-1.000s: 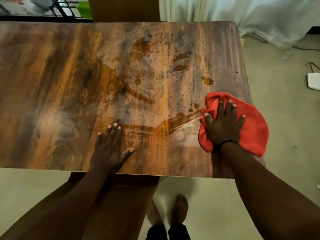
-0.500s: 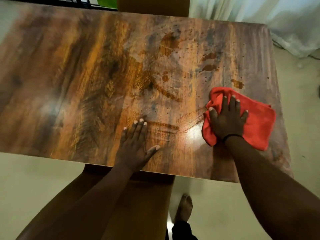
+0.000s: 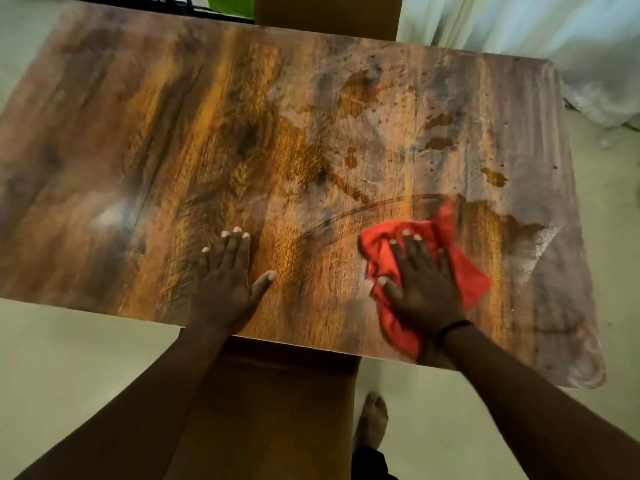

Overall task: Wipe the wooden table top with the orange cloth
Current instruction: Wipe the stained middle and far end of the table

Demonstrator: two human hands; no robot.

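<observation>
Head view: our right hand (image 3: 424, 289) presses flat, fingers straight, on the cloth (image 3: 464, 271) near the table's (image 3: 173, 150) near edge; left hand (image 3: 227, 282) flat beside it.

One wooden table top (image 3: 173, 150), one orange cloth (image 3: 464, 268), two hands, one bare foot (image 3: 372, 420), one curtain (image 3: 519, 32)

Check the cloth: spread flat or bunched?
Bunched: the cloth shows folds and humps around the right hand pressing it.

Cloth (image 3: 460, 271) under right hand (image 3: 420, 289) near table top's (image 3: 173, 133) front edge, left hand (image 3: 225, 282) flat beside it.
</observation>
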